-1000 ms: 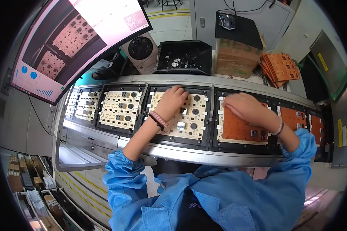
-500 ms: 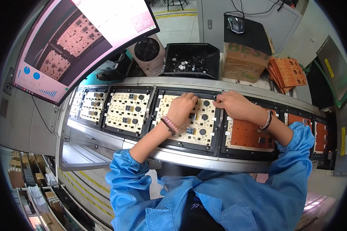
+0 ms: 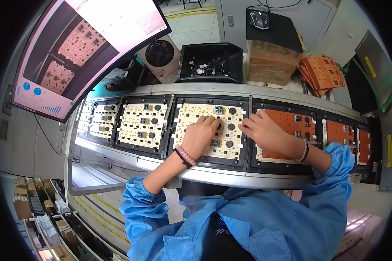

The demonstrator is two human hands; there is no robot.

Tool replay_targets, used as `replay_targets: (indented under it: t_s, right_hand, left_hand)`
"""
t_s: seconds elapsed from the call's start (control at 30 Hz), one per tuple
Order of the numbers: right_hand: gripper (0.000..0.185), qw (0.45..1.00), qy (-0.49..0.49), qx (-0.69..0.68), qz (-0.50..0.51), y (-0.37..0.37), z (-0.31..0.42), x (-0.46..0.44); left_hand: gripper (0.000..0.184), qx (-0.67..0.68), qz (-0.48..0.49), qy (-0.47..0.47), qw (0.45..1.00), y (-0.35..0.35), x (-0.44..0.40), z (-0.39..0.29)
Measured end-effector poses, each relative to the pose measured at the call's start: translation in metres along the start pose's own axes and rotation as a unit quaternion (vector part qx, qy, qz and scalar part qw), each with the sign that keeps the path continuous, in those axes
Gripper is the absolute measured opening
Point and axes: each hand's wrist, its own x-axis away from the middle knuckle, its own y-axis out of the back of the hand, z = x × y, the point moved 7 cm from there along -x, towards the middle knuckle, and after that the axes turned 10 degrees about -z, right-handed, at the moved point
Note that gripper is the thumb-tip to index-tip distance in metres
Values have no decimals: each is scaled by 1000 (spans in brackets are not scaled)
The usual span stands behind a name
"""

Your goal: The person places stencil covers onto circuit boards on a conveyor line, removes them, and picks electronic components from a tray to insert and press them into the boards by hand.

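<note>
My left hand point(image 3: 200, 135) is over a cream circuit board point(image 3: 194, 114), fingers curled down at the middle black connector, which they partly cover. Above it on the same board shows another black connector point(image 3: 219, 110), beside a round black part point(image 3: 232, 111). At the board's right edge my right hand point(image 3: 268, 132) hovers, thumb and fingers drawn together; whether anything small is between them is hidden. Under that wrist lies an orange-brown board point(image 3: 274, 150) in the neighbouring black frame. The cream board sits in a black carrier frame point(image 3: 204, 163) on the metal rail.
Further cream boards point(image 3: 135, 114) lie left along the rail, more orange boards point(image 3: 338, 126) right. Behind stand a black bin point(image 3: 210, 78) of small parts, a cardboard box point(image 3: 270, 65) and stacked orange boards point(image 3: 322, 76). A monitor point(image 3: 87, 48) overhangs the left.
Both hands have moved down the cream board, toward me. My left hand has left the top connector, now uncovered, for the middle one. The view has shifted slightly.
</note>
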Motion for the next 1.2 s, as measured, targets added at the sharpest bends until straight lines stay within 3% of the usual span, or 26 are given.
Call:
replay_targets:
  t_s: [0.07, 0.17, 0.27, 0.4, 0.5, 0.57, 0.6, 0.63, 0.73, 0.77, 0.8, 0.9, 1.0, 1.03, 1.1, 1.17, 1.2]
  right_hand:
    - [38, 999, 5, -16, -34, 7, 11, 5]
    - [29, 999, 34, -6, -22, 8, 38, 16]
    - [19, 992, 87, 93, 6, 7, 63, 17]
    - [15, 989, 93, 105, 47, 8, 66, 4]
    - [14, 998, 39, 7, 53, 8, 43, -10]
    - [16, 997, 6, -81, 11, 9, 12, -25]
    - [21, 995, -10, -94, -15, 11, -5, -33]
    - [21, 996, -43, -74, -10, 9, -25, -44]
    - [24, 993, -83, -47, -63, 13, -76, -70]
    - [25, 993, -85, -28, -80, 14, -91, -76]
    - [26, 991, -86, -7, -106, 18, -108, -88]
    - [30, 988, -146, 5, -51, -11, -151, -118]
    - [29, 995, -88, 46, -33, -68, -184, -148]
    - [25, 994, -80, 66, 17, -89, -190, -155]
    - [20, 985, -102, 55, 126, -121, -197, -158]
    - [21, 981, -104, -20, 164, -165, -216, -157]
    - [19, 987, -95, -41, 119, -176, -224, -154]
  left_hand:
    - [37, 0, -69, -12, 998, 17, 10, -8]
    - [35, 45, 30, -14, 998, 17, 36, -14]
    - [26, 37, 24, -5, 999, 11, 39, -18]
    - [25, 36, 28, -16, 999, 9, 41, -20]
    - [30, 124, -1, -74, 990, 25, 35, -2]
    - [33, 161, -27, -24, 986, 24, 37, 33]
    - [40, 111, -24, 1, 994, 25, 36, 52]
    - [46, 38, -65, 32, 997, 19, 39, 72]
    - [61, -74, -39, 90, 992, -4, 53, 115]
    - [64, 79, -13, 156, 984, 2, 48, 116]
    - [61, 28, -43, 131, 990, 0, 50, 114]
    - [55, -43, -54, 106, 992, 1, 45, 107]
    - [60, -51, -71, 86, 993, -8, 44, 109]
    - [63, -51, -65, 92, 992, -7, 51, 107]
    - [70, -58, -80, 85, 991, -3, 69, 101]
    - [73, -70, -35, 106, 991, -7, 86, 101]
    - [72, -74, -31, 103, 991, -3, 93, 99]
